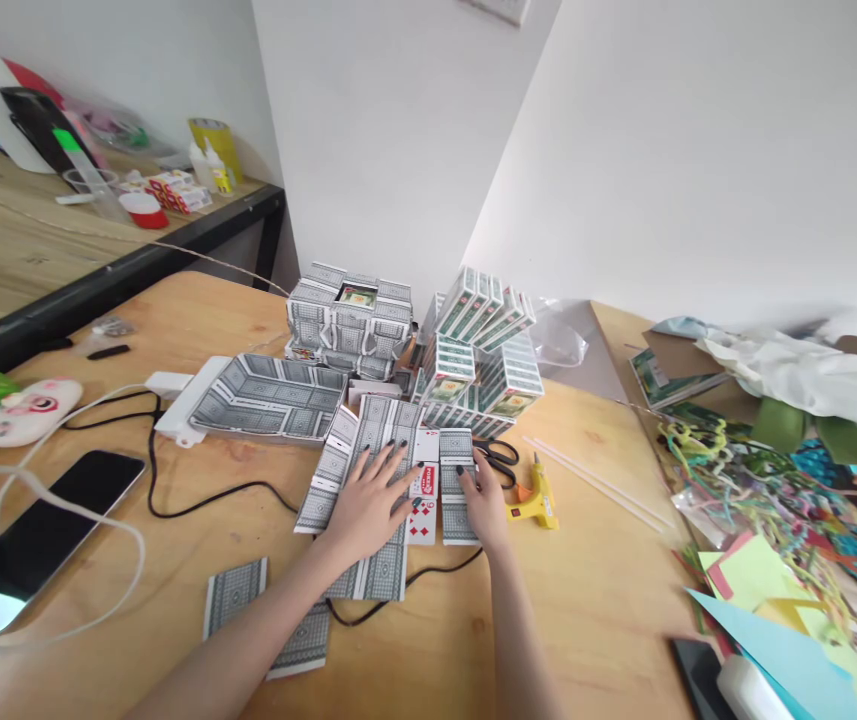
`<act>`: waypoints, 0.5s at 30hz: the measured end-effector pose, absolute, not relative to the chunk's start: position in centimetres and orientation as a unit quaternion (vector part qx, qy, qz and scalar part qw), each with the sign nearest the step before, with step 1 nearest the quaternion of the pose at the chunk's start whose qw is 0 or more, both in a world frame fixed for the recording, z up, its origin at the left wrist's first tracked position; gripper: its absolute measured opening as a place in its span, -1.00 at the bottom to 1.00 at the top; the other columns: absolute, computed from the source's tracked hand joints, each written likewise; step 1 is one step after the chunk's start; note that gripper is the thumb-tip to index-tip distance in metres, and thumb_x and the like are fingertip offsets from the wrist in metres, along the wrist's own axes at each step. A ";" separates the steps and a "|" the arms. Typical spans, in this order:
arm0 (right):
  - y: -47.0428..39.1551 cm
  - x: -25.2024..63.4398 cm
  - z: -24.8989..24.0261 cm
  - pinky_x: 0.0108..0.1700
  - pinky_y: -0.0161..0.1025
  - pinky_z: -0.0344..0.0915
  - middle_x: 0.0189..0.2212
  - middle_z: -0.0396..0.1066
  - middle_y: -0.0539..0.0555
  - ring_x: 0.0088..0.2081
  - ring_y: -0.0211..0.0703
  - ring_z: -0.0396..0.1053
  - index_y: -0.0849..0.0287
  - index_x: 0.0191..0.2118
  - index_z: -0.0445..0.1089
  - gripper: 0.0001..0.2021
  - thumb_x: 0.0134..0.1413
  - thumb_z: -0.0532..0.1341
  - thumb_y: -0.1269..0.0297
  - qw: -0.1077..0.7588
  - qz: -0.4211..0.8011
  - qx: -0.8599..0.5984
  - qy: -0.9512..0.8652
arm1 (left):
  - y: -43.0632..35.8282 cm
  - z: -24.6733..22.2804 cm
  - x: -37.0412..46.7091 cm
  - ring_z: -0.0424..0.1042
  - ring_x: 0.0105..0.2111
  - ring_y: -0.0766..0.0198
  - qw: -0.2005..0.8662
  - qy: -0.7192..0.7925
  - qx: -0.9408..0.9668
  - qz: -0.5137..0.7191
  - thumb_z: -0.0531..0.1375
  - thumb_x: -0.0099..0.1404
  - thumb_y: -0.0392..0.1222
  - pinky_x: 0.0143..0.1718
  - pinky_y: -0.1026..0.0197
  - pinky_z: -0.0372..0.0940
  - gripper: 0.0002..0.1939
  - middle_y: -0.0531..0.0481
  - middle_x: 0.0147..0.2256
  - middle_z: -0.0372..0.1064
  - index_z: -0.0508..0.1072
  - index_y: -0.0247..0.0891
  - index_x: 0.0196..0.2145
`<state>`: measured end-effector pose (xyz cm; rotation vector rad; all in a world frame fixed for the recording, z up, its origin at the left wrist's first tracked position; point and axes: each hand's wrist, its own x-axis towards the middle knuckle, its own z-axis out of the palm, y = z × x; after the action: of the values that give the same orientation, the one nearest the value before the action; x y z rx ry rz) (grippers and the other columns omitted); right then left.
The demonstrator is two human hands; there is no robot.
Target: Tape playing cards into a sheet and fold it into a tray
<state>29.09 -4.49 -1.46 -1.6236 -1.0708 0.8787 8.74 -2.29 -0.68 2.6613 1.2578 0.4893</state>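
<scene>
My left hand (pixel 372 505) lies spread flat on a wide panel of joined playing cards (pixel 383 415), patterned backs up. My right hand (pixel 484 495) has its fingers on a narrow strip of cards (pixel 456 520) just right of the panel, thumb on top and fingers at its right edge. Between them, a few face-up cards (pixel 423 524) show red diamonds. A folded card piece (pixel 323 485) stands slanted along the panel's left side. Behind it sits a shallow card-covered tray (pixel 270 370). Loose card pieces (pixel 237 595) lie by my left forearm.
A yellow glue gun (pixel 540 497) and black scissors (pixel 501 458) lie right of my right hand. Stacked card boxes (pixel 465 360) and a card-covered box (pixel 353 315) stand behind. A phone (pixel 45 530) and cables are left; colored paper (pixel 780 640) is right.
</scene>
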 end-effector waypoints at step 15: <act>-4.3 28.9 -1.7 -0.11 -0.15 0.32 -0.11 0.43 0.10 -0.14 -0.05 0.38 0.18 0.13 0.19 -0.44 -0.03 0.14 0.14 0.484 0.354 -0.671 -0.437 | -2.3 -0.8 8.8 -0.10 0.22 0.06 0.080 0.420 0.890 0.160 -0.02 0.30 -0.05 0.18 -0.15 -0.13 -0.55 0.04 0.23 -0.09 0.15 0.00 0.14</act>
<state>28.87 -4.30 -1.68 -1.6333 -1.0652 0.8611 8.78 -2.28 -0.78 2.6611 1.2565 0.4786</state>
